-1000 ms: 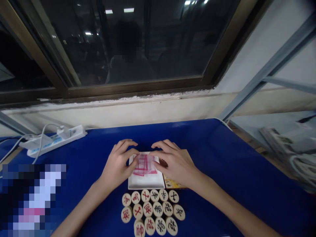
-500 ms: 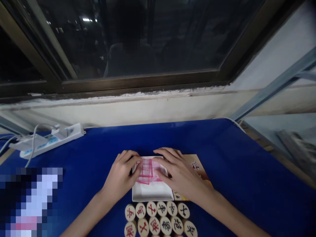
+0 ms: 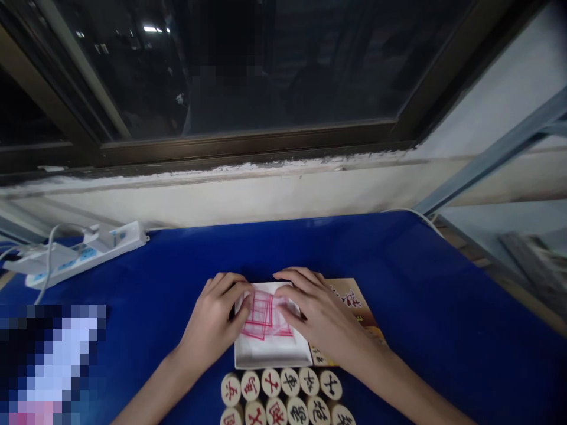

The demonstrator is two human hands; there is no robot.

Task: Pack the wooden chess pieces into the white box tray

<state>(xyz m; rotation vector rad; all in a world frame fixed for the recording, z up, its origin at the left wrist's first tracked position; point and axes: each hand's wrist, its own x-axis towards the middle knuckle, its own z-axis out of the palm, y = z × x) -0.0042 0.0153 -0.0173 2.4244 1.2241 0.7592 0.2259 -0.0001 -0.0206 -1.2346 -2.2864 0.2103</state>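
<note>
A thin, see-through folded xiangqi board sheet (image 3: 260, 316) with red grid lines lies in a shallow white box (image 3: 272, 356). From the left, my left hand (image 3: 219, 316) reaches over the box's edge, its thumb and forefinger closed on the sheet's left side. My right hand (image 3: 321, 313) comes in from the right with curled fingers, thumb and forefinger on the sheet's right side. Under that hand and beside the box is a printed brown cover (image 3: 358, 301), partly hidden. Rows of round xiangqi pieces (image 3: 271, 383) with red and black characters stand just in front of the box.
A white power strip (image 3: 110, 245) with plugged-in cables lies at the table's back left. A blurred-out object (image 3: 57, 366) is at the front left. Behind the blue table (image 3: 199, 248) are a wall and a dark window (image 3: 287, 77). A metal bar (image 3: 487, 156) slants at the right.
The red-lined sheet has spread slightly toward me inside the box. Both hands stay at its sides with little movement. The whole view has shifted a little.
</note>
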